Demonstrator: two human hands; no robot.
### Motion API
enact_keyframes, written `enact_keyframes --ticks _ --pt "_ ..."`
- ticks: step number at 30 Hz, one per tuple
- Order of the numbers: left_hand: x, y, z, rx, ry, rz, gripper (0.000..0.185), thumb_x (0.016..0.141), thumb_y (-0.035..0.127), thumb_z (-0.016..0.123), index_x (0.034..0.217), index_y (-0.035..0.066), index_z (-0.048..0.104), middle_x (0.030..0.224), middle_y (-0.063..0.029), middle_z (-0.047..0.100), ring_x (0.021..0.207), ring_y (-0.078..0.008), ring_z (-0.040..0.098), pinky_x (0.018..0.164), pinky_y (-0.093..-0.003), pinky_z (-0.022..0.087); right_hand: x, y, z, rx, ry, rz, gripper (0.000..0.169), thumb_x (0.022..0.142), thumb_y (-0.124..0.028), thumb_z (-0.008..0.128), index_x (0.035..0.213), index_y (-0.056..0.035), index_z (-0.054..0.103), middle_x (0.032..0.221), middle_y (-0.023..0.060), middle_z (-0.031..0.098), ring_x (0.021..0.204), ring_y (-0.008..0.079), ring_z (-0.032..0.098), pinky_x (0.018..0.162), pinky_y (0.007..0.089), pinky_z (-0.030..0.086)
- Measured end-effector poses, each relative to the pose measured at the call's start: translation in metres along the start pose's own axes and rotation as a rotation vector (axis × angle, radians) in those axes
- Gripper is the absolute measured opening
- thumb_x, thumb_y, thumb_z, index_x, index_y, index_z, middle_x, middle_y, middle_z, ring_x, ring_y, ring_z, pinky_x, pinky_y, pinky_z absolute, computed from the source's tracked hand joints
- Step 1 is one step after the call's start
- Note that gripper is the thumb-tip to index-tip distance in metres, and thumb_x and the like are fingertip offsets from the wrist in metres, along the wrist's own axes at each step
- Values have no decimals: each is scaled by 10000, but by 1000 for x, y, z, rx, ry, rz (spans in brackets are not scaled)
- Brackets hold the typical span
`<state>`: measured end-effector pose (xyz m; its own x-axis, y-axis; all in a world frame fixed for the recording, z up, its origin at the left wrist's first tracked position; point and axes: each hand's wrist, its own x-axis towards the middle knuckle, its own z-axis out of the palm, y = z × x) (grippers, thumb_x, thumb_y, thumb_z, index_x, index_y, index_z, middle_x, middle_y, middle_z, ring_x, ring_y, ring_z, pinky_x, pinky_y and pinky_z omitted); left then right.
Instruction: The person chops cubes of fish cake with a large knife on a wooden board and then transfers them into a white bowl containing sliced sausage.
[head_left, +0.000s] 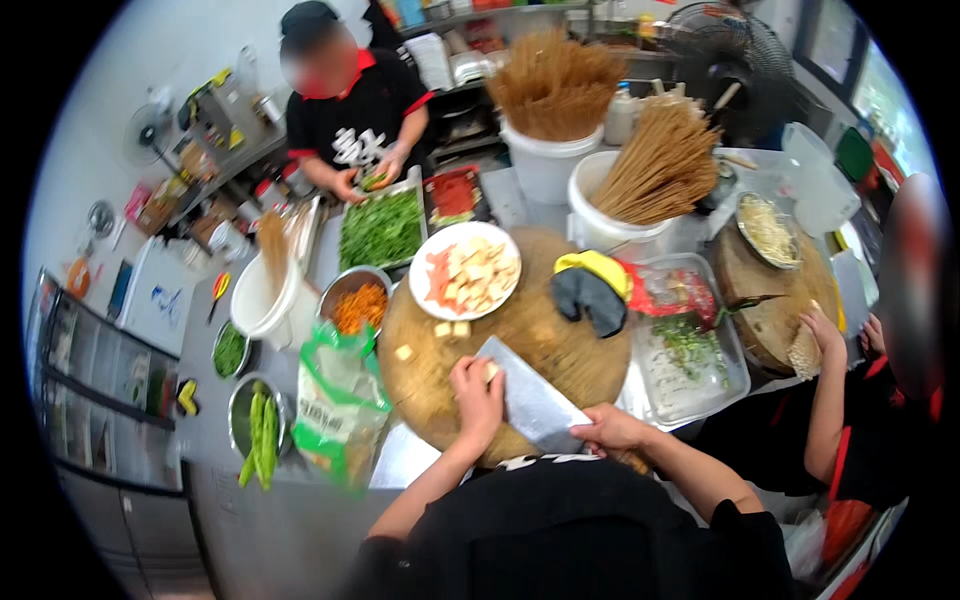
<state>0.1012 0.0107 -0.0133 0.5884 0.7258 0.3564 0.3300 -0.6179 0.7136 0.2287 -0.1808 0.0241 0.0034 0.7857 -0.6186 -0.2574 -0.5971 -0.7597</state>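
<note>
My right hand grips the handle end of a wide steel cleaver, whose blade lies over the near part of a round wooden chopping board. Beside the blade's left edge, my left hand holds a small pale piece of food. A few pale cubes lie on the board beyond my left hand. Behind them stands a white bowl with pale chunks and pinkish pieces. A black and yellow glove or cloth rests on the board's far right.
A green plastic bag, a bowl of shredded carrot and a bowl of green peppers stand left. Right is a clear tray with greens; buckets of skewers stand behind. Co-workers work across and at right.
</note>
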Motion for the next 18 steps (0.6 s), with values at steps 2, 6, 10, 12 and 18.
enact_keyframes --ticks 2,6,10,12,18 --pt "7 -4 -1 88 30 78 267 744 105 627 982 30 531 1073 -168 412 1031 -332 410 885 -392 350 -5 -4 -3 -35 24 -54 216 880 -219 520 758 -42 491 544 3 470 435 86 455 408 236 385" --pt "63 7 -20 74 64 191 306 763 89 607 1029 -12 492 1110 -198 411 1059 -367 408 901 -410 339 12 -24 -1 -70 82 -205 225 883 -244 510 780 -44 493 539 9 483 429 90 469 399 243 387" --pt "147 14 8 57 107 281 281 804 126 548 1025 -35 485 1027 -229 482 995 -377 439 865 -419 350 11 -46 -13 31 293 -238 214 880 -229 492 865 -16 495 515 31 486 412 115 484 381 260 389" --pt "174 0 18 39 73 215 272 764 83 559 1002 -31 495 1001 -202 501 989 -362 450 866 -415 355 9 -49 -11 162 320 -281 206 879 -219 490 876 -12 487 525 25 477 408 108 467 379 256 373" --pt "188 -37 10 270 -241 336 359 702 81 595 1050 28 529 1099 -166 465 1059 -344 410 907 -408 335 0 -18 -18 300 378 -232 189 877 -200 490 813 -23 484 540 16 474 421 103 457 396 244 365"
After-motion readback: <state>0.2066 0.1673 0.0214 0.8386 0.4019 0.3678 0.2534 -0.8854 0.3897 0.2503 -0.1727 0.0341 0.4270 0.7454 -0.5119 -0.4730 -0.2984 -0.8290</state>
